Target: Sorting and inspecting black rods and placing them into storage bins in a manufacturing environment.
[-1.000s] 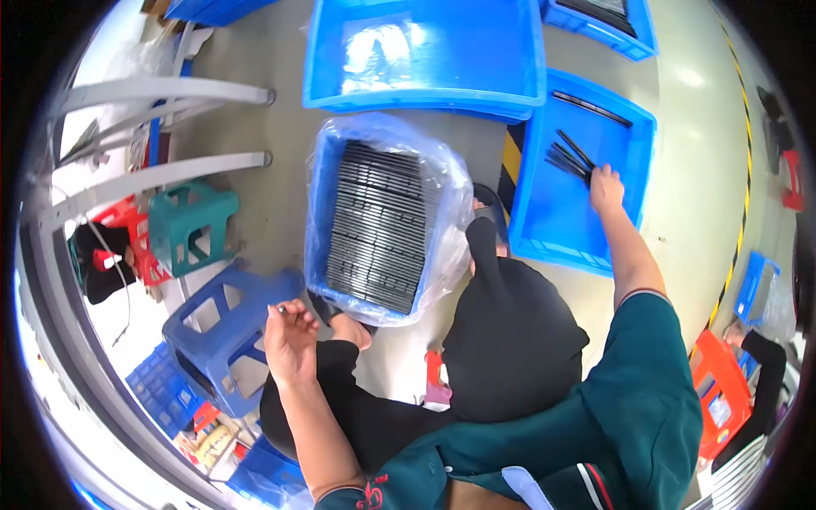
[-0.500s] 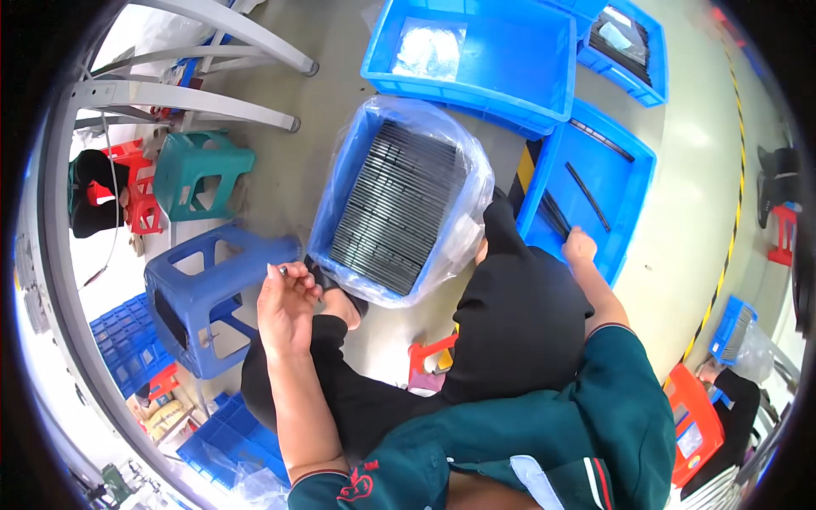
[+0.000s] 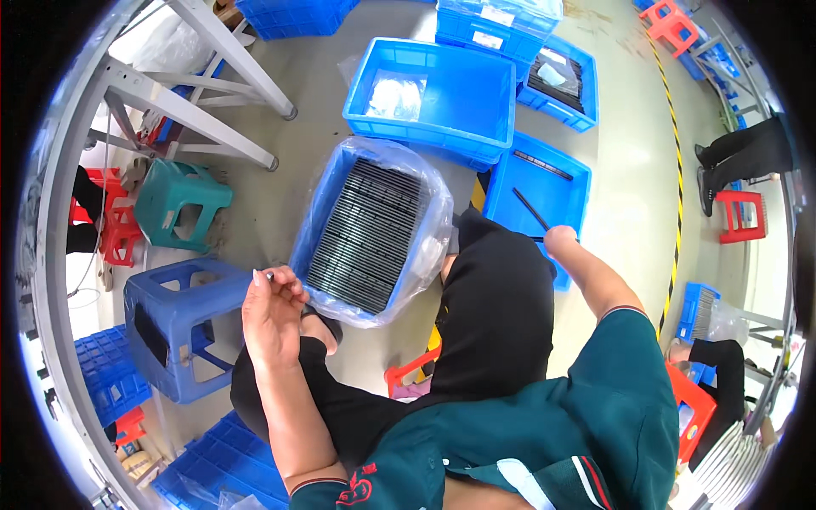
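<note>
My left hand [image 3: 274,319] is raised beside the blue stool, fingers curled around a small dark piece [image 3: 269,276] too small to make out. Before me stands a blue bin [image 3: 310,208] lined with clear plastic, packed with rows of slim dark strips [image 3: 365,234]. Over to the right, my right hand [image 3: 561,241] is closed at the near part of a shallow blue bin [image 3: 574,189]. The end of a black strip [image 3: 537,240] shows at its fingers; the rest is hidden behind my knee. Another black strip [image 3: 530,208] lies loose in that bin.
An open blue bin [image 3: 472,89] with a clear bag sits beyond the lined one. A smaller bin of dark strips [image 3: 586,110] stands far right. Blue stool [image 3: 183,327] and green stool [image 3: 178,195] are at left, near grey table legs [image 3: 191,110]. Other people sit or stand farther off.
The view has tilted, showing more of the far floor. My right hand has shifted within the shallow bin, a strip now at its fingers. My left hand keeps its curled pose.
</note>
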`<action>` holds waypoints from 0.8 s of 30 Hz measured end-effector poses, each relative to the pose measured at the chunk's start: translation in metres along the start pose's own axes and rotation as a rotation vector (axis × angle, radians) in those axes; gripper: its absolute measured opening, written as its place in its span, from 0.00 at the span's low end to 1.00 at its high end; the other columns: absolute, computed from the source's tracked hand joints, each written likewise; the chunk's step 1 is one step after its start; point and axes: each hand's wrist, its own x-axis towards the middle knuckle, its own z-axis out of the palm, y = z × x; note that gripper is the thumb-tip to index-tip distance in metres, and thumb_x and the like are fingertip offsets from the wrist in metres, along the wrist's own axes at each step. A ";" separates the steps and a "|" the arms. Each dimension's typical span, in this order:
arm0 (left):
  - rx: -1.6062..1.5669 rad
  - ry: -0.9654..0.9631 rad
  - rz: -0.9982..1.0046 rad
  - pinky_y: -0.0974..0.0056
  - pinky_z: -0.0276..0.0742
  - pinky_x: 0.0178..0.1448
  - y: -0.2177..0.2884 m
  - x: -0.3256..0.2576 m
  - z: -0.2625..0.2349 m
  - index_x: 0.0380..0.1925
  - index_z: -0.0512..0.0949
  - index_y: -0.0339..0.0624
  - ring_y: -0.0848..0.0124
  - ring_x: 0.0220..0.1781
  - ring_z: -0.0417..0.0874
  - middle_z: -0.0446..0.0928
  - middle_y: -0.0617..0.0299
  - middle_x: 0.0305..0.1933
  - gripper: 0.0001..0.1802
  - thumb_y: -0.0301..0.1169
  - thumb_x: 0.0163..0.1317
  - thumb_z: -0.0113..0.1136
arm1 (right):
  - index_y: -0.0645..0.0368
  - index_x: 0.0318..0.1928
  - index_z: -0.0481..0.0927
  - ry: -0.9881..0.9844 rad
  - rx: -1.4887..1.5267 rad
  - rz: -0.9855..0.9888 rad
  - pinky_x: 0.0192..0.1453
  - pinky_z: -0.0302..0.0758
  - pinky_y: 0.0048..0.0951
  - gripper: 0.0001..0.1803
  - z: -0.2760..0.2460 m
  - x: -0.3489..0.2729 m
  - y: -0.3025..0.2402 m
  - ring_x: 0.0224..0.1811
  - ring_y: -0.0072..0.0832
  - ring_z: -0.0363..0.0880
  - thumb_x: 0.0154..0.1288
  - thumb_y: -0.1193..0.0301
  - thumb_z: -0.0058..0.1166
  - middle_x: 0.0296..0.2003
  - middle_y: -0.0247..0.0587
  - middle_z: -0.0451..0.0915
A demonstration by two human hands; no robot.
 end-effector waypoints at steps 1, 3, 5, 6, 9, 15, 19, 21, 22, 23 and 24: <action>-0.006 0.007 0.008 0.65 0.68 0.41 0.001 -0.002 0.000 0.32 0.72 0.38 0.70 0.35 0.69 0.71 0.59 0.34 0.17 0.42 0.67 0.49 | 0.56 0.45 0.82 -0.036 -0.080 0.025 0.44 0.79 0.39 0.14 -0.003 -0.002 -0.003 0.46 0.35 0.81 0.58 0.71 0.49 0.47 0.44 0.80; -0.027 -0.025 0.006 0.65 0.68 0.41 0.004 -0.004 -0.002 0.32 0.72 0.37 0.70 0.35 0.69 0.71 0.59 0.34 0.16 0.41 0.67 0.48 | 0.55 0.46 0.81 -0.055 -0.027 0.067 0.44 0.79 0.42 0.16 -0.007 0.000 -0.012 0.47 0.34 0.81 0.57 0.69 0.51 0.47 0.43 0.80; -0.009 -0.010 0.027 0.66 0.68 0.40 0.005 -0.006 -0.004 0.31 0.72 0.38 0.70 0.34 0.70 0.71 0.59 0.34 0.16 0.41 0.67 0.48 | 0.55 0.47 0.81 -0.081 0.006 0.107 0.43 0.79 0.45 0.17 -0.004 0.007 -0.022 0.47 0.33 0.80 0.57 0.67 0.53 0.47 0.41 0.80; -0.006 -0.023 0.036 0.66 0.68 0.40 0.006 -0.007 -0.006 0.31 0.72 0.38 0.70 0.34 0.70 0.71 0.59 0.34 0.16 0.41 0.67 0.48 | 0.54 0.47 0.81 -0.127 0.023 0.101 0.43 0.79 0.47 0.17 -0.001 0.011 -0.026 0.47 0.34 0.81 0.56 0.66 0.54 0.48 0.40 0.79; -0.006 0.012 0.034 0.67 0.69 0.40 0.007 -0.008 -0.010 0.31 0.72 0.39 0.71 0.34 0.70 0.71 0.60 0.33 0.16 0.42 0.67 0.49 | 0.53 0.46 0.82 -0.144 0.046 0.089 0.42 0.79 0.48 0.16 0.021 0.024 -0.030 0.47 0.37 0.80 0.57 0.65 0.54 0.50 0.39 0.79; -0.035 0.065 0.059 0.67 0.69 0.39 0.014 -0.013 -0.016 0.30 0.72 0.40 0.72 0.33 0.71 0.73 0.62 0.32 0.16 0.42 0.66 0.50 | 0.56 0.45 0.81 0.132 0.457 0.121 0.52 0.75 0.36 0.18 0.099 0.033 -0.007 0.52 0.43 0.76 0.61 0.64 0.44 0.49 0.48 0.78; -0.063 0.095 0.087 0.67 0.71 0.38 0.024 -0.018 -0.019 0.30 0.73 0.42 0.73 0.31 0.73 0.74 0.63 0.30 0.16 0.44 0.65 0.52 | 0.65 0.34 0.80 0.196 0.820 0.131 0.35 0.76 0.38 0.15 0.116 0.026 -0.004 0.33 0.44 0.80 0.62 0.64 0.49 0.31 0.51 0.80; -0.075 0.089 0.094 0.67 0.71 0.38 0.027 -0.021 -0.021 0.30 0.73 0.42 0.73 0.32 0.73 0.74 0.63 0.30 0.16 0.44 0.65 0.52 | 0.66 0.21 0.72 0.174 1.342 0.199 0.14 0.65 0.39 0.23 0.100 0.004 -0.001 0.10 0.36 0.69 0.62 0.58 0.52 0.13 0.45 0.68; -0.088 0.100 0.084 0.67 0.71 0.38 0.028 -0.022 -0.021 0.30 0.73 0.42 0.73 0.31 0.73 0.74 0.63 0.30 0.16 0.44 0.65 0.52 | 0.65 0.20 0.70 0.177 1.342 0.215 0.12 0.63 0.38 0.23 0.082 -0.010 0.002 0.10 0.35 0.68 0.63 0.58 0.51 0.12 0.43 0.68; -0.092 0.110 0.080 0.67 0.71 0.38 0.029 -0.022 -0.022 0.30 0.73 0.42 0.73 0.31 0.73 0.74 0.63 0.30 0.16 0.44 0.65 0.52 | 0.63 0.18 0.69 0.202 1.345 0.237 0.11 0.61 0.37 0.23 0.059 -0.026 0.005 0.09 0.34 0.67 0.63 0.58 0.51 0.11 0.41 0.67; -0.099 0.103 0.071 0.67 0.71 0.38 0.030 -0.023 -0.023 0.30 0.74 0.42 0.73 0.31 0.73 0.74 0.63 0.30 0.16 0.44 0.65 0.52 | 0.61 0.19 0.68 0.335 1.296 0.094 0.10 0.60 0.34 0.22 0.034 -0.045 0.006 0.09 0.32 0.66 0.64 0.58 0.50 0.11 0.39 0.67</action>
